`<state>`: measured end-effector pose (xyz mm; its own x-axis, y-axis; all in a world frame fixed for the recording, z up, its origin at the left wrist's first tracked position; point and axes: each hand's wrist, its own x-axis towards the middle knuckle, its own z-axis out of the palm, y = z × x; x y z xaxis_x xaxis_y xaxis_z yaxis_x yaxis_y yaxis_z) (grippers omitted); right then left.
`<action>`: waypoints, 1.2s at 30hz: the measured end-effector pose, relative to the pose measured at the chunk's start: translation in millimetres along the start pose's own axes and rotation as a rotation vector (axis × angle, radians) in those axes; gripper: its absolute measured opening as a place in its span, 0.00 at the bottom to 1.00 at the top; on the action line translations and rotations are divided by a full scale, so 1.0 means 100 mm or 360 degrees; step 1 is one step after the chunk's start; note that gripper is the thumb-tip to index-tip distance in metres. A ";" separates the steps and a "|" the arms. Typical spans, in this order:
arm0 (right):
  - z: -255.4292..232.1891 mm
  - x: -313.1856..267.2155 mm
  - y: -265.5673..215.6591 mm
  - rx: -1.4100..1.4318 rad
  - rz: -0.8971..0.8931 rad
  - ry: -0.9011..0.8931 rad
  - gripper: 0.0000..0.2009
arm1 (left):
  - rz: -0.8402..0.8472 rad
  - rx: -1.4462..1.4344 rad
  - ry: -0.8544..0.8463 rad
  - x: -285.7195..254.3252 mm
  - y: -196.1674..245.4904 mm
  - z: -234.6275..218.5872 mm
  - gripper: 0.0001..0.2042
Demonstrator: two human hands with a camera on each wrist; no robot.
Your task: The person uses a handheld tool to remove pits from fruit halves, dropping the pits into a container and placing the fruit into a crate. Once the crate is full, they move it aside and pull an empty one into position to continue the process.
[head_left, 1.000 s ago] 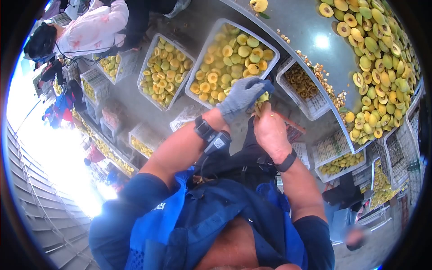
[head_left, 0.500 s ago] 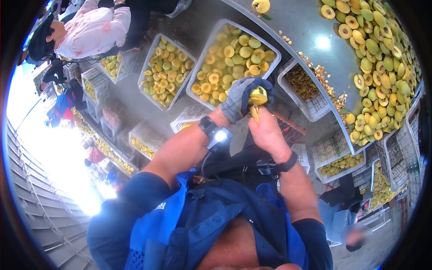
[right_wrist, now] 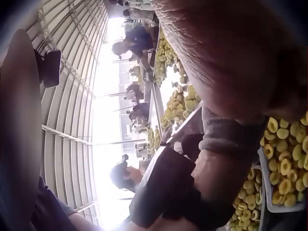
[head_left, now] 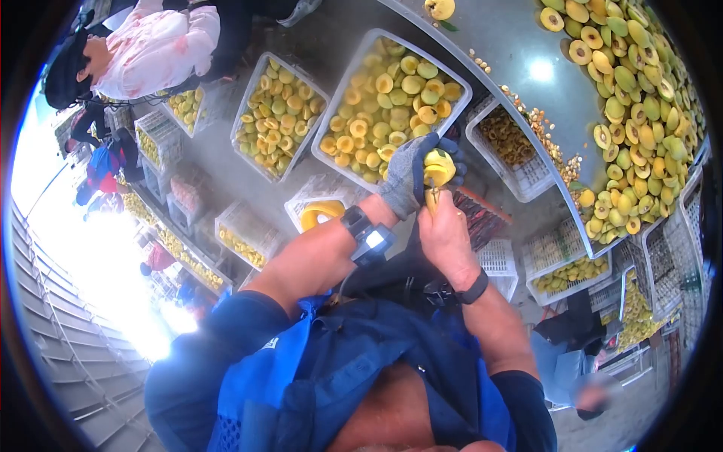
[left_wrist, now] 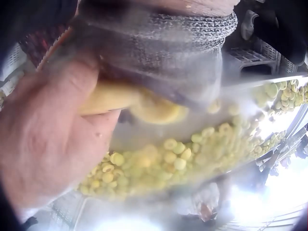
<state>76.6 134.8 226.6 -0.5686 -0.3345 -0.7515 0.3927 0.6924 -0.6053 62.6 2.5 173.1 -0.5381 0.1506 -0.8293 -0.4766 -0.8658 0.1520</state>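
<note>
My left hand (head_left: 407, 173), in a grey knitted glove with dark fingers, holds a yellow peach (head_left: 437, 167) in front of my body. In my bare right hand (head_left: 446, 237) is a slim yellow-handled tool (head_left: 431, 200), its upper end right against the peach. Its working tip is hidden at the fruit. In the left wrist view the peach (left_wrist: 159, 111) shows blurred below the glove (left_wrist: 168, 57), beside the yellow handle (left_wrist: 108, 97) within the bare fingers. Seen from the right wrist, the bare hand (right_wrist: 226, 57) covers the fruit and tool.
Beyond my hands stands a large white crate of halved peaches (head_left: 318, 143), with another crate (head_left: 237, 124) to its left. A crate of brown scraps (head_left: 527, 184) sits under the metal table (head_left: 520, 45), which bears heaped peaches (head_left: 633, 113) and scattered pits (head_left: 546, 132). Other people work nearby.
My left hand has rolled over, so the peach that its glove mostly covered now shows. Both hands have shifted slightly, and a yellow thing in a white crate beside my left forearm has come into view.
</note>
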 end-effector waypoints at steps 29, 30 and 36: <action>-0.75 0.95 2.71 -0.0517 0.0561 0.0412 0.18 | 0.0576 0.1280 -0.0299 0.33 -0.02 -0.45 0.24; -0.83 0.95 2.70 -0.0505 0.0645 0.0377 0.19 | 0.0966 0.2020 -0.0374 0.33 0.07 -0.34 0.22; -1.01 1.06 2.69 -0.0167 0.0828 0.0342 0.18 | -0.0183 -0.0144 -0.0154 0.40 0.03 -0.37 0.22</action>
<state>49.2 350.1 10.2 -0.4580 0.1971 -0.8668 0.5927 0.7944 -0.1325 65.3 -12.1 121.1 -0.5501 0.2922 -0.7823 -0.4766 -0.8791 0.0068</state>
